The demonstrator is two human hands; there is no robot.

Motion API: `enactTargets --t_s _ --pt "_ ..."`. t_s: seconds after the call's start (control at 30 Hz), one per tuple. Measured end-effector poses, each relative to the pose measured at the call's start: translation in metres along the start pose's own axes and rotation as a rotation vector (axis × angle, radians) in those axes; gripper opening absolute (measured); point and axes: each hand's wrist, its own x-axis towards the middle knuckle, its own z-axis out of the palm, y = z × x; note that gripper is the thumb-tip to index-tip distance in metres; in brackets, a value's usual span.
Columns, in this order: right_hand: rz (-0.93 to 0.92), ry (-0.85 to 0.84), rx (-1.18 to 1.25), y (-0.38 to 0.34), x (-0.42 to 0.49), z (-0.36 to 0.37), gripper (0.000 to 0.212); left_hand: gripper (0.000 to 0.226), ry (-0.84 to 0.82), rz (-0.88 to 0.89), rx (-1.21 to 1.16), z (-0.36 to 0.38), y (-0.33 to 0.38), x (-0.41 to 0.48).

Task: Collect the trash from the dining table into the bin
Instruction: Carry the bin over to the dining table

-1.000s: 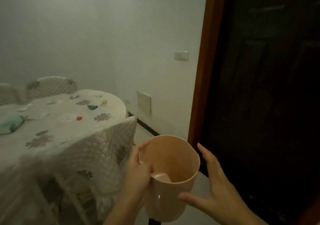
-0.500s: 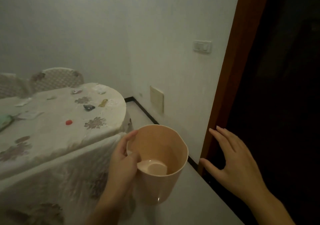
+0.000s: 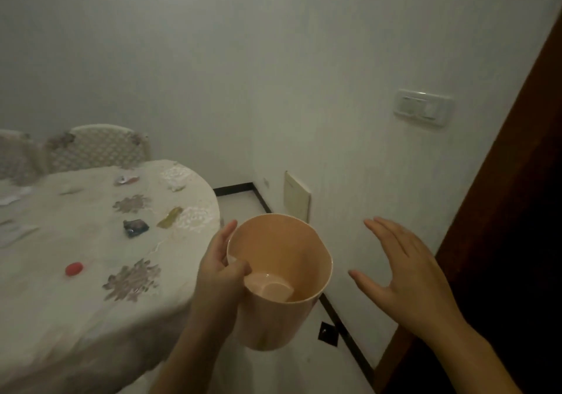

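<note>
Bin point(image 3: 282, 275) gripped at its rim by left hand point(image 3: 220, 275); right hand point(image 3: 404, 272) spread, empty; table's point(image 3: 45, 317) left side cut off.

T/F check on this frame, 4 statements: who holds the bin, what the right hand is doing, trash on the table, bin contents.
1. The left hand grips the peach bin at its rim. True.
2. The right hand holds a wrapper. False: it is open and empty, apart from the bin.
3. A red cap lies on the dining table. True.
4. The dark wrapper is already in the bin. False: it lies on the table.
</note>
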Motion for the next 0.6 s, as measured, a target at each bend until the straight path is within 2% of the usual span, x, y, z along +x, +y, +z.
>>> enactTargets --t_s 0.27,0.6 --pt "-0.188 -0.108 0.170 0.010 0.151 0.110 0.076 0.064 0.320 -0.062 0.034 -0.010 -0.024 0.124" --pt "-0.640 -0.266 0.329 -0.025 0.357 0.235 0.074 0.064 0.881 -0.096 0.023 -0.020 -0.033 0.247"
